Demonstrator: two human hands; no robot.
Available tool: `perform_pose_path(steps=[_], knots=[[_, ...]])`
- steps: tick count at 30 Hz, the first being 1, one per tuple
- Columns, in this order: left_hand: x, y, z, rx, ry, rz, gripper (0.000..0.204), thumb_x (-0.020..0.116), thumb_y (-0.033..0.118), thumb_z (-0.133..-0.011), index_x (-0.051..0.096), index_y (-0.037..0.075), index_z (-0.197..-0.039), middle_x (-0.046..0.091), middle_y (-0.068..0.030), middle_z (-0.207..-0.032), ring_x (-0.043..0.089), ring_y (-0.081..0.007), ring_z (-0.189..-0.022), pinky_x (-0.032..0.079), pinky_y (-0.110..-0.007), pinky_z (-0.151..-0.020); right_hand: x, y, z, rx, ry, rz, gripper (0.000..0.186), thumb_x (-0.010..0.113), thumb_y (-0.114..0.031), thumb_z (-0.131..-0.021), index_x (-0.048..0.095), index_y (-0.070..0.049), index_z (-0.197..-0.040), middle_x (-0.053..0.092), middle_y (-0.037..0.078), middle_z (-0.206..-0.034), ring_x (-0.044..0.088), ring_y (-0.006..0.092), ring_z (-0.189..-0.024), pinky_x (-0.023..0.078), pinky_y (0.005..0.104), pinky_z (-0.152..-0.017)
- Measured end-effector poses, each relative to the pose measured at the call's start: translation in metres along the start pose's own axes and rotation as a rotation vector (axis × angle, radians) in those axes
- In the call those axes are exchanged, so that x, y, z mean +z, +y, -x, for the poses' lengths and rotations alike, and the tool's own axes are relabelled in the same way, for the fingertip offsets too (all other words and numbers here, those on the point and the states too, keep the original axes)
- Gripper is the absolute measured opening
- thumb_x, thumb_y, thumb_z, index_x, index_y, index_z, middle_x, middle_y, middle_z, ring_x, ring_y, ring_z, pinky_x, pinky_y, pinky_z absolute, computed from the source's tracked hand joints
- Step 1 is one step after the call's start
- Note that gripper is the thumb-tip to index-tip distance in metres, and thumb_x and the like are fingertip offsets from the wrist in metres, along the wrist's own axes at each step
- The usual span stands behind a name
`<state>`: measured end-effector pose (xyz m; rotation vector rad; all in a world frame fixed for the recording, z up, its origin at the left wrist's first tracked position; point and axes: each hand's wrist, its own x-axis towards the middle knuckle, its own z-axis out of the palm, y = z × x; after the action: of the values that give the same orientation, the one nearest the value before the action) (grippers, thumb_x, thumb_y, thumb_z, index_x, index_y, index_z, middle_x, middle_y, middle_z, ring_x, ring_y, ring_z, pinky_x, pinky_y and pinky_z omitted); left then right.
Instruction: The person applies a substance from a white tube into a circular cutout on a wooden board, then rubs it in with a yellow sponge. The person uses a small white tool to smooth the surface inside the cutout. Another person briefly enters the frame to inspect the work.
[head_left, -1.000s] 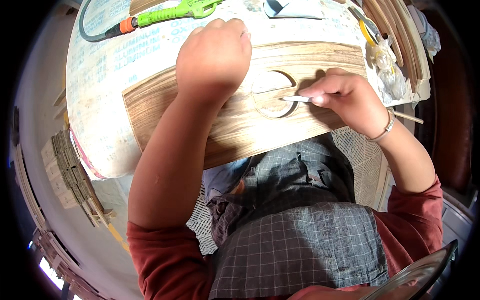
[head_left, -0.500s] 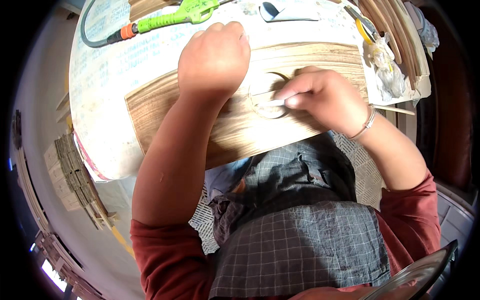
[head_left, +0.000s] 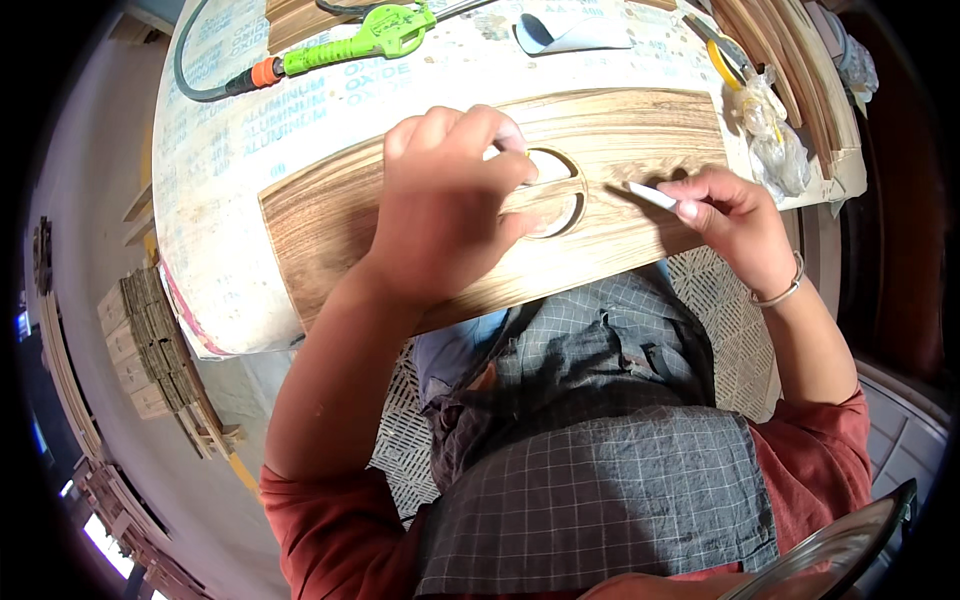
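A striped brown wooden board (head_left: 640,130) lies along the table's near edge, with a round opening (head_left: 574,212) crossed by a narrow wooden bar (head_left: 556,190). My left hand (head_left: 445,195) is over the opening's left side. Its fingers are bent and its thumb stands apart from the forefinger; the palm's underside is hidden. Over the board's right end, my right hand (head_left: 735,225) pinches a slim white roll of sandpaper (head_left: 652,195) between thumb and fingers. The roll's tip points left toward the opening, apart from it.
Behind the board lie a green tool with a hose (head_left: 345,48) and a curled grey sandpaper sheet (head_left: 570,35). At the right are yellow-handled scissors (head_left: 722,62), a crumpled plastic bag (head_left: 778,150) and stacked wood strips (head_left: 790,60). A printed sheet covers the table (head_left: 215,220).
My right hand has drawn the sandpaper roll rightward out of the opening. My left hand has come down and nearer, its fist loosening over the opening's left side.
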<state>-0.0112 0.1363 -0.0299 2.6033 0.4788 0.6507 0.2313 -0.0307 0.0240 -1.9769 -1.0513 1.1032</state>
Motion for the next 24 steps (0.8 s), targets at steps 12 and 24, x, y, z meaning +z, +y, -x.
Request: perform_pose_path(steps=[12, 24], knots=[[0.026, 0.016, -0.013, -0.019, 0.117, -0.097, 0.023, 0.081, 0.024, -0.071, 0.068, 0.009, -0.082, 0.060, -0.0032, -0.095, 0.055, -0.0250, -0.092, 0.039, -0.044, -0.087, 0.019, -0.009, 0.013, -0.325, -0.034, 0.293, 0.024, 0.072, -0.006, -0.086, 0.075, -0.009, -0.110, 0.062, 0.004, -0.087, 0.059, 0.0158, -0.083, 0.049, 0.0283, -0.077], [0.022, -0.035, -0.029, -0.097, 0.341, -0.060, 0.017, 0.066, 0.006, -0.085, 0.070, 0.007, -0.101, 0.063, -0.0111, -0.093, 0.062, -0.0312, -0.088, 0.051, -0.040, -0.079, 0.024, -0.038, -0.033, -0.629, -0.097, 0.955, 0.020, 0.067, -0.024, -0.088, 0.076, -0.027, -0.106, 0.058, 0.006, -0.078, 0.063, 0.0276, -0.070, 0.051, 0.0382, -0.061]])
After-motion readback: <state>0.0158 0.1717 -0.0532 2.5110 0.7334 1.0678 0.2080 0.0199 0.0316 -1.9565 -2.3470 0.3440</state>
